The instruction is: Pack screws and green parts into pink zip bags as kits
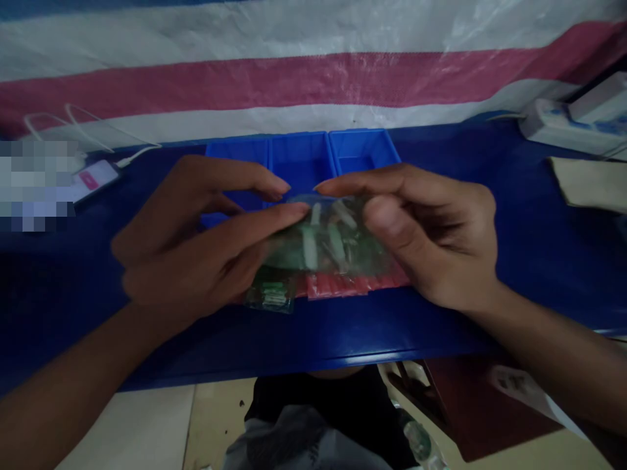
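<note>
Head view — left hand (196, 235) and right hand (435, 228) grasp a clear bag (323, 251), contents (310, 248) blurred — red packets (337, 286) below, partly hidden, toward the near edge of the bench (313, 336).

This looks like a makeshift workbench corner — whether in a home or a small workshop cannot be told. Blue bins (300, 151) and plastic packets (337, 286) share the blue tabletop (304, 339) with a cabled phone (94, 181) — a striped plastic sheet (294, 85) hangs behind.

The light is dim — faint glare on the table edge (377, 358), plastic bag (323, 247) blurred, margins smeared.
</note>
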Motion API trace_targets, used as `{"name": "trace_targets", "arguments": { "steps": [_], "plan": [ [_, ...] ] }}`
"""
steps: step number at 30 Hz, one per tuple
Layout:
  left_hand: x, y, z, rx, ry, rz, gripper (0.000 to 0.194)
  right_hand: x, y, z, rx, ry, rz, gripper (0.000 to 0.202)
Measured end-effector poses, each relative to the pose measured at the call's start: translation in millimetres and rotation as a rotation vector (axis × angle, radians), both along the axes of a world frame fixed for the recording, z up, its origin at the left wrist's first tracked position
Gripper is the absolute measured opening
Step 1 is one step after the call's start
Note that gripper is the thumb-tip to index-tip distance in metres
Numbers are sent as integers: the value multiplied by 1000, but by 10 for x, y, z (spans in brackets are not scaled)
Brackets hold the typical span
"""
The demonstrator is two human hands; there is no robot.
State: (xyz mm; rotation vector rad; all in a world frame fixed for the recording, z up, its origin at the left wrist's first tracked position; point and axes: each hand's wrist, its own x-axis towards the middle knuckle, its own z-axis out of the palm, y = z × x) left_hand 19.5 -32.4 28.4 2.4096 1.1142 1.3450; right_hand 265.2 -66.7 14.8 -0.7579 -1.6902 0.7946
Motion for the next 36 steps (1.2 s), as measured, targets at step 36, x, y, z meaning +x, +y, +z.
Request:
{"name": "trace_targets", "arguments": {
  "steps": [36],
  "plan": [
    [-257,527,-153,-23,239,20,20,632,1100,-41,96,-1242,-189,23]
  ]
}}
